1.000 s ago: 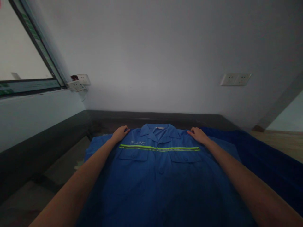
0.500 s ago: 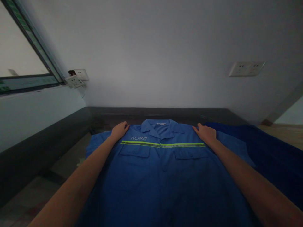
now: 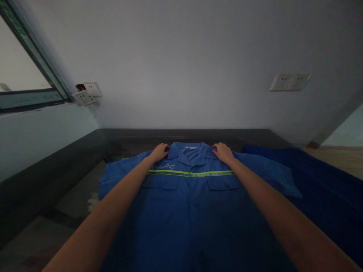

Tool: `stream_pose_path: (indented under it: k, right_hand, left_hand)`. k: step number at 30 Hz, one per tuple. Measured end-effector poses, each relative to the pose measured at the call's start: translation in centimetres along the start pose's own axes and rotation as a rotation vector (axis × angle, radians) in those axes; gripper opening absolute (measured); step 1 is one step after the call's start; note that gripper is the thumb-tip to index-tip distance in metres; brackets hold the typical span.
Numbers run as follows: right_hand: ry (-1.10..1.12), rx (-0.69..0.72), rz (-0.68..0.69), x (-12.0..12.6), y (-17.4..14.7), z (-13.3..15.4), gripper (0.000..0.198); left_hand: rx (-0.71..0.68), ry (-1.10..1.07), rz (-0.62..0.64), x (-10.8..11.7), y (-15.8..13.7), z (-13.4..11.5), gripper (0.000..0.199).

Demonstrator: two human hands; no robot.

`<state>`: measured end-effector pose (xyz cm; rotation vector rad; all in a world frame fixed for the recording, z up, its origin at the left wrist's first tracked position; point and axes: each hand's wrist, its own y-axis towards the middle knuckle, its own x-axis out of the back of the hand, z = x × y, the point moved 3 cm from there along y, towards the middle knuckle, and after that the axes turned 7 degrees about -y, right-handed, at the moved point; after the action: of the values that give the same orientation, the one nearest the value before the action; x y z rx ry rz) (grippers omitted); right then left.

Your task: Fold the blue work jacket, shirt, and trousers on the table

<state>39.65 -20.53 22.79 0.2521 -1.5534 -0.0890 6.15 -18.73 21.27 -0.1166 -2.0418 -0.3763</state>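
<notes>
A blue work shirt [image 3: 190,211] lies spread out front side up, its collar at the far end. Light letters and a yellow-green reflective stripe [image 3: 168,172] cross its chest above two flap pockets. At the left side of the collar, my left hand [image 3: 160,152] has its fingers curled on the shoulder cloth. My right hand [image 3: 223,152] does the same on the right side, thumb and fingers bent at the collar's edge. Both fingertips are partly hidden against the fabric. The sleeves stretch outward beyond my forearms.
Dark blue cloth [image 3: 320,181] lies to the right of the shirt. A dark raised edge [image 3: 184,133] runs along the back wall and down the left. Wall sockets [image 3: 290,82] are at the right, with more sockets [image 3: 85,97] by the window at the left.
Both my hands have moved inward along the shoulders to the collar. The shirt keeps nearly the same place, and the view has shifted slightly.
</notes>
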Motion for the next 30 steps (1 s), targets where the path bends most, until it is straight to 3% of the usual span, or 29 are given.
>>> stream_pose_path:
  k: [6, 10, 15, 19, 22, 25, 30]
  right_hand:
    - [0.074, -0.116, -0.028, -1.4, 0.9, -0.9, 0.017]
    - [0.071, -0.176, -0.098, -1.6, 0.8, -0.7, 0.018]
    - [-0.030, -0.154, -0.151, -1.2, 0.3, 0.3, 0.015]
    - [0.040, -0.133, -0.225, 0.0, -0.3, 1.0, 0.019]
    - [0.133, -0.014, -0.284, 1.2, -1.2, 2.1, 0.023]
    - [0.185, 0.156, -0.254, 2.0, -2.5, 4.2, 0.027]
    - [0.304, 0.240, -0.083, 2.3, -2.7, 9.0, 0.024]
  left_hand:
    - [0.150, 0.002, -0.090, -0.8, 0.5, 0.3, 0.020]
    - [0.237, 0.042, -0.148, -1.1, 0.6, 0.0, 0.031]
    - [0.220, 0.161, -0.206, -1.3, 0.3, -0.9, 0.026]
    - [0.242, 0.216, -0.265, -1.2, 0.1, -0.7, 0.023]
    - [0.168, 0.128, -0.316, -0.6, 0.0, -0.5, 0.021]
    - [0.053, 0.048, -0.375, 0.4, -0.5, -1.0, 0.022]
    - [-0.106, 0.046, -0.254, 0.5, -1.5, -3.3, 0.021]
